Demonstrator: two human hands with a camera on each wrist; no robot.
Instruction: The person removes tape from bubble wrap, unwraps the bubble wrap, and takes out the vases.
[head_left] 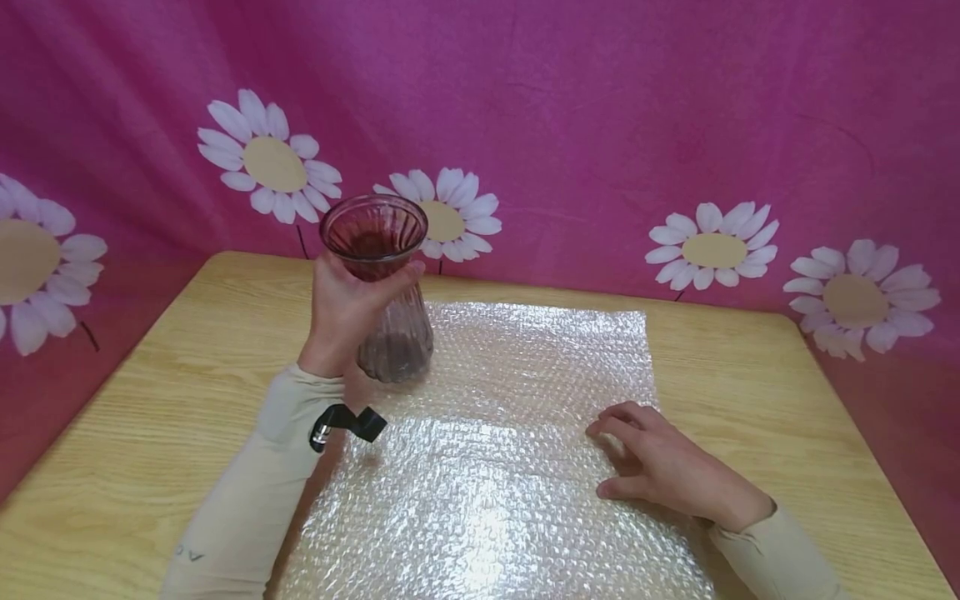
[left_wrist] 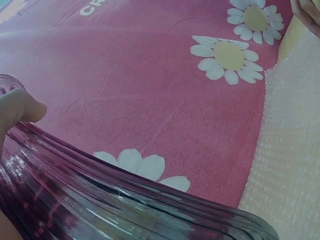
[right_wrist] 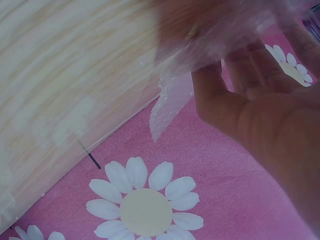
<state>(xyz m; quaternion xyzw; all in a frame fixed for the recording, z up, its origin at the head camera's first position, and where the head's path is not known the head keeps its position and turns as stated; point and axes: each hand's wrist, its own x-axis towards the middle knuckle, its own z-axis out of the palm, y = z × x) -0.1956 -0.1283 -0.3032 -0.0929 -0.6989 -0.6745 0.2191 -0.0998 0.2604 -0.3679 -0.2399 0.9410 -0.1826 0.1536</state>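
A ribbed purple glass vase (head_left: pixel 397 343) with a flared rim stands out at the left of the head view, slightly tilted. Round its neck my left hand (head_left: pixel 341 304) grips it, thumb across the near side. The left wrist view shows the ribbed body of the vase (left_wrist: pixel 125 202) up close, with the thumb at its neck. A sheet of clear bubble wrap (head_left: pixel 517 375) lies spread under and beside the vase. My right hand (head_left: pixel 667 462) is at the sheet's right edge, fingers loosely bent and apart, fingertips on the wrap.
The wooden table (head_left: pixel 202 367) extends on both sides of the sheet. Behind it hangs a pink cloth (head_left: pixel 570 125) printed with white daisies. A black strap (head_left: pixel 345 422) is on the left sleeve, its loose end sticking out over the wrap.
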